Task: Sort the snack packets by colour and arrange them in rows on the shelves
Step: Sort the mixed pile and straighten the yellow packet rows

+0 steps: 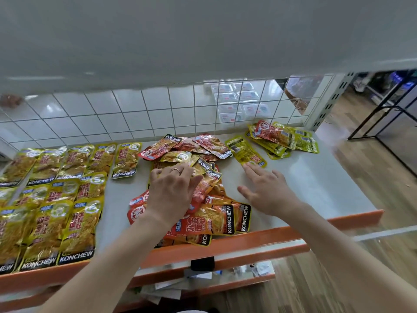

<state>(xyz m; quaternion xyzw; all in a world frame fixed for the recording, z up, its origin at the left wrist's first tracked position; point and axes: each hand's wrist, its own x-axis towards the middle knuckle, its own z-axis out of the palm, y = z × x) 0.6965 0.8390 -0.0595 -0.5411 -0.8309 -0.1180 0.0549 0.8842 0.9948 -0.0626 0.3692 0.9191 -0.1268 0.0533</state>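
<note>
Both open: you're sorting, left hand (171,190) resting on mixed KONCHEW pile (203,177), right hand (267,192) hovering by lime packet (244,151); pinching it next

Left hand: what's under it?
The left hand rests on the mixed heap of red and yellow snack packets on the shelf. Packets directly beneath the palm are covered, so their colours cannot be told.

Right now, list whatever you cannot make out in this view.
Head view only.
Hidden: middle of the mixed pile, under the left hand.
Cut off: the yellow rows, by the left edge.
Too small, blurred: labels on the clear boxes.
Mostly hidden: the lower shelf, behind the orange shelf edge.
</note>
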